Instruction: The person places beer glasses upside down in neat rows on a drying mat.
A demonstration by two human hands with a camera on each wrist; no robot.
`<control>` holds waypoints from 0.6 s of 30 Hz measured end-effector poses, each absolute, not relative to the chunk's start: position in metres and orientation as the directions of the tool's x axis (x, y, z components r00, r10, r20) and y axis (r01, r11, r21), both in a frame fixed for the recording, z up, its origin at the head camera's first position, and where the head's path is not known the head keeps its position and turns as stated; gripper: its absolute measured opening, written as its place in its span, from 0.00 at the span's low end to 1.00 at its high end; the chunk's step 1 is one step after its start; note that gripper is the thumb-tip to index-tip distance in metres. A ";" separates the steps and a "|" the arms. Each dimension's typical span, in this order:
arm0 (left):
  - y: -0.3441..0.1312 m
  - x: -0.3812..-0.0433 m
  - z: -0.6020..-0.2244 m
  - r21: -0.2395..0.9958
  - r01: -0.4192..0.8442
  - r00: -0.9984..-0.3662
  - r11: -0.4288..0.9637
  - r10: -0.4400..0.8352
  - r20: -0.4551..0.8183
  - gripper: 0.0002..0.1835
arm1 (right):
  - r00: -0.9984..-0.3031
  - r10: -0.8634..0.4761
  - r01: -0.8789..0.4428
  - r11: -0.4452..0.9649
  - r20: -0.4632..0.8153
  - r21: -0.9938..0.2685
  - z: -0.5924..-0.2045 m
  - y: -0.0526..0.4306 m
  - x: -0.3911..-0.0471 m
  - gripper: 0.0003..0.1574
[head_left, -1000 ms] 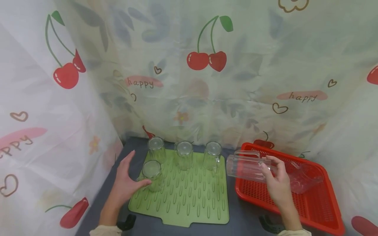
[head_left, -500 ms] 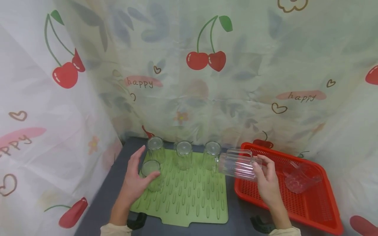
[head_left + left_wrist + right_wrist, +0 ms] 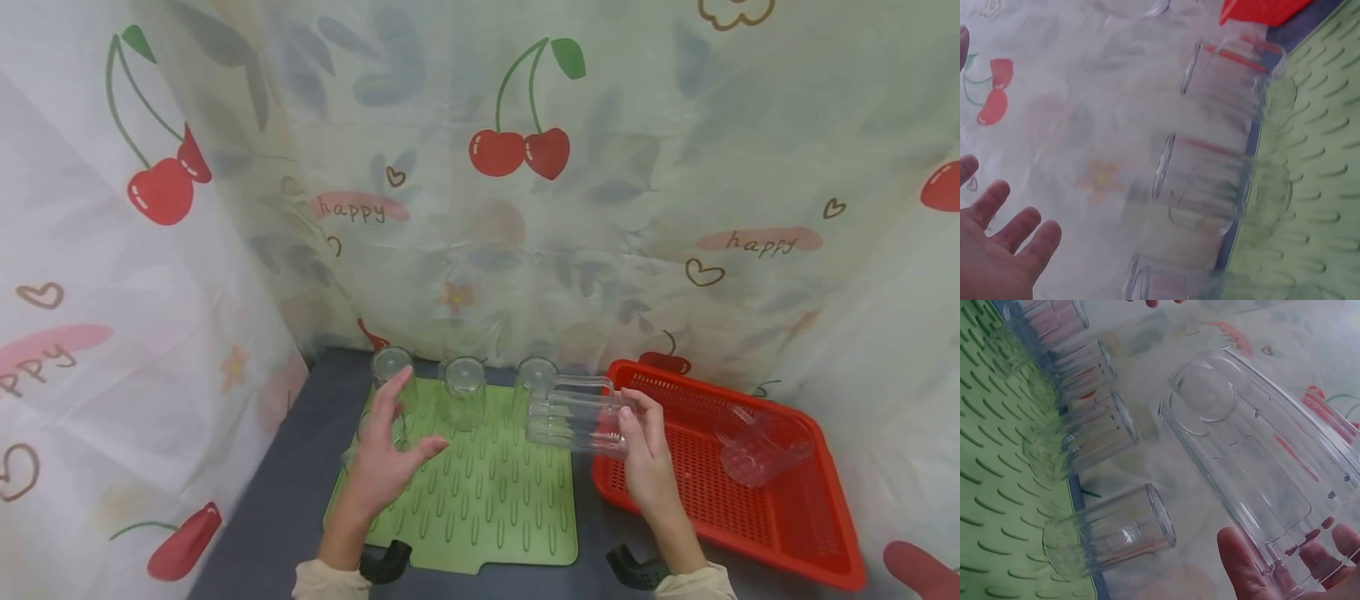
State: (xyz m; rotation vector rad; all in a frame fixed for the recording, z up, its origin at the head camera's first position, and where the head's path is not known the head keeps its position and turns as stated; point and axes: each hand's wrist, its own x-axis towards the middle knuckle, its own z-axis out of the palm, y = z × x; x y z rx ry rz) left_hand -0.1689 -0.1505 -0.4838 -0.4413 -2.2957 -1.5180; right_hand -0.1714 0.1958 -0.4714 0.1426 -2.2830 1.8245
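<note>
My right hand (image 3: 647,454) grips a clear ridged mug (image 3: 573,417) near one end, thumb on one side and fingers on the other. The mug lies sideways in the air, handle upward, overlapping the mat's right edge. Fingers spread and holding nothing, my left hand (image 3: 378,471) is over the left of the green drying mat (image 3: 487,508). Bottoms up along the mat's back stand a left mug (image 3: 390,365), a middle mug (image 3: 463,396) and a right mug (image 3: 534,373), partly behind the held one. Another upturned mug (image 3: 400,429) is mostly hidden behind my left hand.
A red perforated basket (image 3: 843,512) sits right of the mat, with another clear mug (image 3: 757,458) lying in it. The dark tabletop (image 3: 277,500) shows around the mat. A printed curtain (image 3: 600,200) hangs close behind and at both sides.
My right hand has carried the mug leftward from above the basket to the mat's right edge. My left hand has moved right across the mat, still spread.
</note>
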 end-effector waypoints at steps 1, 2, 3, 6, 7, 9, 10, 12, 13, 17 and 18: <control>-0.148 -0.169 -0.483 0.816 0.444 -0.889 0.371 0.069 0.452 0.55 | -0.973 0.059 -0.206 0.225 0.225 -0.952 -0.472 0.195 -0.171 0.27; -0.146 -0.169 -0.483 0.817 0.446 -0.889 0.365 0.074 0.452 0.55 | -0.973 0.060 -0.204 0.221 0.222 -0.954 -0.473 0.193 -0.171 0.27; -0.144 -0.168 -0.483 0.819 0.448 -0.889 0.358 0.081 0.451 0.55 | -0.974 0.057 -0.204 0.219 0.221 -0.954 -0.473 0.192 -0.171 0.27; -0.139 -0.168 -0.481 0.825 0.451 -0.890 0.341 0.095 0.447 0.54 | -0.974 0.048 -0.205 0.212 0.219 -0.956 -0.475 0.188 -0.171 0.27; -0.138 -0.168 -0.481 0.828 0.447 -0.892 0.338 0.099 0.441 0.54 | -0.975 0.045 -0.203 0.210 0.216 -0.956 -0.476 0.186 -0.171 0.27; -0.136 -0.167 -0.480 0.835 0.440 -0.897 0.332 0.108 0.429 0.53 | -0.977 0.037 -0.198 0.212 0.210 -0.957 -0.477 0.183 -0.170 0.27; -0.134 -0.167 -0.480 0.837 0.438 -0.898 0.328 0.111 0.426 0.53 | -0.978 0.033 -0.195 0.210 0.207 -0.958 -0.478 0.181 -0.170 0.27; -0.131 -0.167 -0.480 0.843 0.433 -0.901 0.318 0.124 0.416 0.53 | -0.979 0.027 -0.191 0.216 0.201 -0.958 -0.480 0.178 -0.169 0.26; -0.129 -0.167 -0.480 0.846 0.433 -0.901 0.311 0.132 0.413 0.52 | -0.979 0.025 -0.191 0.213 0.201 -0.958 -0.481 0.175 -0.169 0.26; -0.120 -0.167 -0.481 0.856 0.433 -0.901 0.281 0.163 0.403 0.52 | -0.978 0.016 -0.202 0.207 0.210 -0.957 -0.486 0.164 -0.168 0.25; -0.118 -0.168 -0.482 0.860 0.431 -0.902 0.273 0.169 0.398 0.52 | -0.977 0.010 -0.205 0.206 0.211 -0.957 -0.488 0.161 -0.167 0.25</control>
